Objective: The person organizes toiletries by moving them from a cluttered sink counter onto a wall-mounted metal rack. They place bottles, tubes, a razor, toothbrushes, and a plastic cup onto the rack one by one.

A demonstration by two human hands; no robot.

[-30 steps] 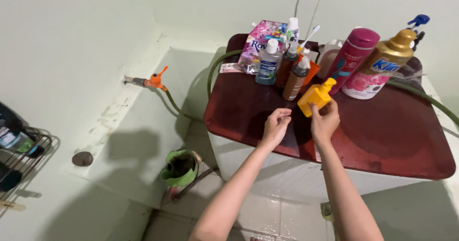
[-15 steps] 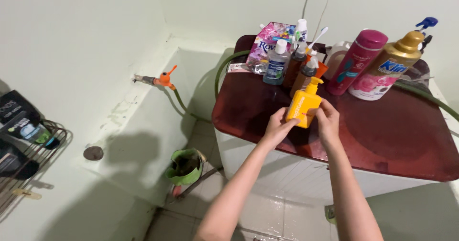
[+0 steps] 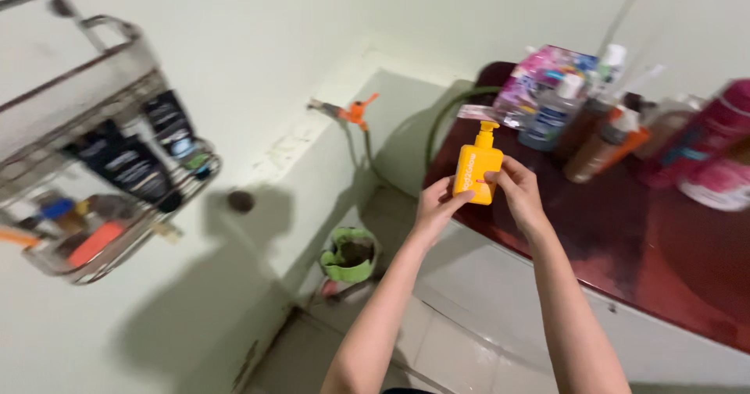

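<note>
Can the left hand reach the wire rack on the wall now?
Probably yes, once freed: the left hand grips the yellow pump bottle together with the right hand; nothing stands between it and the wire rack.

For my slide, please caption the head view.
Both hands hold an upright yellow pump bottle above a dark red tabletop.

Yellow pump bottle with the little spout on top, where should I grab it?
Grip the yellow plastic pump bottle around its flat, upright body, from the two sides, as the left hand and right hand do now. The thin pump neck seems too small and wobbly.
</note>
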